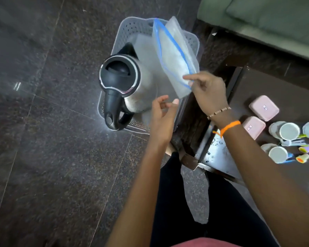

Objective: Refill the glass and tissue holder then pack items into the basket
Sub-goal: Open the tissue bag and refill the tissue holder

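Head view, kettle [125,86] in basket [132,29], pink boxes [263,107] aside

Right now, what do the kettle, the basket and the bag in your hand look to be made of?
Kettle: brushed steel body by its dull grey sheen, with a glossy black lid and handle, likely plastic. Basket: matte grey plastic, its walls punched with rows of small holes. Bag: thin translucent plastic film with a blue zip edge, pinched by the right hand.

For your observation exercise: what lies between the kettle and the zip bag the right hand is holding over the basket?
In the head view, a flat translucent plastic piece lies in the basket between the kettle and the zip bag pinched by the right hand.
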